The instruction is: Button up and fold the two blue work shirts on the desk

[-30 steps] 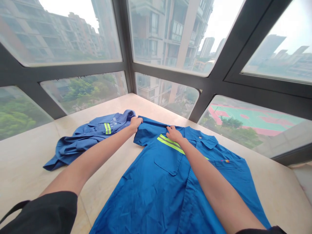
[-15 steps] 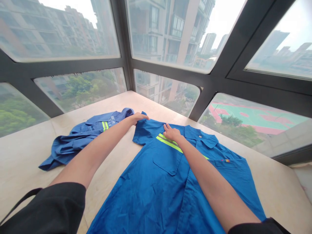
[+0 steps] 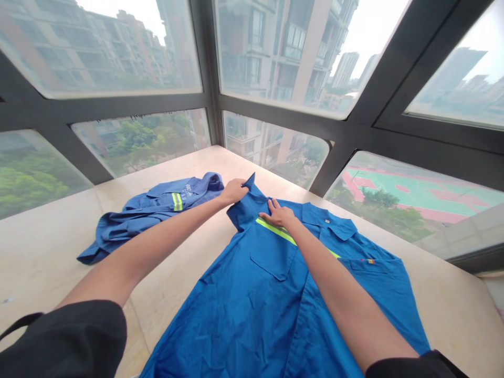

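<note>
A blue work shirt (image 3: 244, 299) with a yellow-green reflective stripe, a collar and chest pockets lies front up across the ledge. My left hand (image 3: 235, 191) pinches the edge of its sleeve at the left and holds it raised, so the sleeve bends up toward the shoulder. My right hand (image 3: 279, 214) rests with fingers spread on the shirt's upper chest, just above the stripe. The shirt's lower end runs out of view, and my right forearm hides part of its front.
A second, crumpled blue work garment (image 3: 157, 202) with a striped patch and white lettering lies to the left. Both garments lie on a pale stone ledge (image 3: 165, 294). Dark window frames (image 3: 212, 79) and glass close off the far side.
My left hand has lifted the sleeve edge and carried it slightly inward; the sleeve now stands up in a point. My right hand stays on the chest, its fingers spread wider.
</note>
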A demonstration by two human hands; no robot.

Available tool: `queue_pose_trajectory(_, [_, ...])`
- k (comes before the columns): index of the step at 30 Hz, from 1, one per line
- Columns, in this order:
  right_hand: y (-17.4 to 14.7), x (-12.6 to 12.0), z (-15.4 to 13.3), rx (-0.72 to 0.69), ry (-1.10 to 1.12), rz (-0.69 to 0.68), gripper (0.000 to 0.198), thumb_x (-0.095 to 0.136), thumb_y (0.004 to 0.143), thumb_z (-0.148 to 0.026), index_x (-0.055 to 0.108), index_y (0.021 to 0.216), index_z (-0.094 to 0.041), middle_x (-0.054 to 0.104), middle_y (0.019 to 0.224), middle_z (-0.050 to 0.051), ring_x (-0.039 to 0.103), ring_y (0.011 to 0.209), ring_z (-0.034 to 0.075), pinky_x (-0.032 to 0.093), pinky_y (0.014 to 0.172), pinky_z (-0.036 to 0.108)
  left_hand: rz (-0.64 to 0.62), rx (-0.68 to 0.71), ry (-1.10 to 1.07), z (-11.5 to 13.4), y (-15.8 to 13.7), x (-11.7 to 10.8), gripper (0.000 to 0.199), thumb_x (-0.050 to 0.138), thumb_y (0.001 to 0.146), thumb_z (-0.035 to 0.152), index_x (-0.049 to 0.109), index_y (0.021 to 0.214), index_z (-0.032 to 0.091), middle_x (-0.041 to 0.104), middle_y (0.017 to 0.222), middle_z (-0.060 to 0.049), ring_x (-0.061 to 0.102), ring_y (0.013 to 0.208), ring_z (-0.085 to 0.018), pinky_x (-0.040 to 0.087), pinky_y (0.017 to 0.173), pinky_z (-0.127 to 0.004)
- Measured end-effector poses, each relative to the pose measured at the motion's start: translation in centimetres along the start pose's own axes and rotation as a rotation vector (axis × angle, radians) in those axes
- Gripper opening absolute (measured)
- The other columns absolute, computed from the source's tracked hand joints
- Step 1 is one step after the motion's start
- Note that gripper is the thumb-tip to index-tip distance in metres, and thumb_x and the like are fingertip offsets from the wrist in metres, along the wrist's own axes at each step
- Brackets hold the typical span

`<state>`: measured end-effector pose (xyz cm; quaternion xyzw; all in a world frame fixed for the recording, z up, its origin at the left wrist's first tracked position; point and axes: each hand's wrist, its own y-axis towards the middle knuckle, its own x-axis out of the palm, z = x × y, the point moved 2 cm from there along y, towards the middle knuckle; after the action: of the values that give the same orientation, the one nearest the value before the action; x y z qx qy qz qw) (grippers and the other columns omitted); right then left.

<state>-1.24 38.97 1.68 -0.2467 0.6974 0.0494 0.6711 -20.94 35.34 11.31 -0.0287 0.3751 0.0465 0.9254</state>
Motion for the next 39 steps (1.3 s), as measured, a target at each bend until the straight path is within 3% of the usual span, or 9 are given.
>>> queue_pose_trajectory(4, [0.6,0.2,0.8,-0.006,0.036,0.0,0.084,0.041,0.089,-0.069,0.023,0.157,-0.022,0.039,0.154,0.018,0.056,0.125,0.04,0.046,0.1,0.051,-0.231,0.577,0.143,3.9,-3.2,3.0,0.037,0.049,0.078,0.011,0.076,0.102,0.021,0.076,0.102,-0.001,0.068,0.094,-0.017,0.049,0.09,-0.026])
queue_pose_trajectory(7, [0.9,0.4,1.8,-0.009,0.056,-0.012,0.073,0.051,0.091,-0.052,0.03,0.154,-0.023,0.05,0.146,0.02,0.063,0.115,0.038,0.05,0.094,0.048,-0.477,0.688,0.26,4.6,-5.3,5.5,0.036,0.052,0.077,0.01,0.077,0.099,0.024,0.077,0.1,-0.001,0.069,0.09,-0.017,0.049,0.088,-0.026])
queue_pose_trajectory(11, [1.0,1.0,3.3,-0.166,0.157,0.069,0.061,0.052,0.091,-0.044,0.039,0.149,-0.029,0.035,0.158,0.009,0.061,0.12,0.032,0.05,0.099,0.042,-0.657,0.527,0.161,3.7,-6.9,7.9,0.037,0.052,0.081,0.012,0.072,0.111,0.021,0.074,0.081,-0.001,0.066,0.063,-0.013,0.051,0.066,-0.023])
queue_pose_trajectory(16, [1.4,2.3,5.3,-0.265,0.432,0.275,0.061,0.047,0.09,-0.028,0.039,0.15,-0.025,0.046,0.152,0.006,0.044,0.138,0.024,0.033,0.117,0.042,-0.759,0.435,-0.046,3.4,-8.0,9.6,0.053,0.053,0.091,0.032,0.047,0.141,0.016,0.069,0.075,-0.001,0.063,0.059,-0.014,0.048,0.059,-0.024])
queue_pose_trajectory(21, [1.3,3.2,6.0,-0.145,0.534,0.291,0.069,0.049,0.086,-0.028,0.034,0.153,-0.018,0.048,0.149,0.013,0.052,0.13,0.028,0.04,0.11,0.048,-0.399,0.536,0.134,1.1,-7.0,8.2,0.053,0.056,0.085,0.025,0.052,0.138,0.021,0.07,0.105,-0.006,0.065,0.096,-0.019,0.049,0.09,-0.03])
queue_pose_trajectory(26, [1.1,2.6,6.1,-0.037,0.678,0.279,0.059,0.031,0.095,-0.03,0.033,0.152,-0.015,0.056,0.141,0.014,0.064,0.111,0.023,0.049,0.101,0.042,-0.136,0.164,0.102,-4.2,-6.9,5.6,0.058,0.053,0.076,0.017,0.053,0.134,0.012,0.066,0.119,-0.012,0.064,0.101,-0.021,0.051,0.09,-0.032])
queue_pose_trajectory(31, [0.2,2.2,6.0,-0.024,0.773,0.279,0.066,0.023,0.1,-0.05,0.029,0.153,-0.011,0.058,0.136,0.016,0.064,0.111,0.022,0.051,0.098,0.036,-0.186,-0.223,-0.067,-6.7,-9.9,4.3,0.051,0.063,0.073,0.029,0.061,0.122,0.013,0.07,0.092,-0.006,0.064,0.073,-0.016,0.048,0.056,-0.023])
queue_pose_trajectory(35, [-0.3,2.6,5.4,-0.144,0.699,0.323,0.091,0.069,0.077,-0.059,0.036,0.151,-0.017,0.041,0.15,0.017,0.056,0.119,0.029,0.049,0.101,0.044,-0.288,-0.287,-0.182,-6.7,-11.6,4.2,0.044,0.072,0.068,0.041,0.067,0.103,0.015,0.061,0.069,0.001,0.055,0.057,-0.013,0.038,0.043,-0.021])
queue_pose_trajectory(39, [-0.1,3.1,5.3,-0.161,0.66,0.337,0.091,0.072,0.075,-0.057,0.038,0.149,-0.014,0.044,0.144,0.02,0.058,0.114,0.029,0.05,0.099,0.046,-0.314,-0.33,-0.211,-7.4,-12.1,4.1,0.032,0.074,0.068,0.04,0.067,0.087,0.016,0.052,0.055,0.004,0.047,0.048,-0.01,0.034,0.04,-0.02])
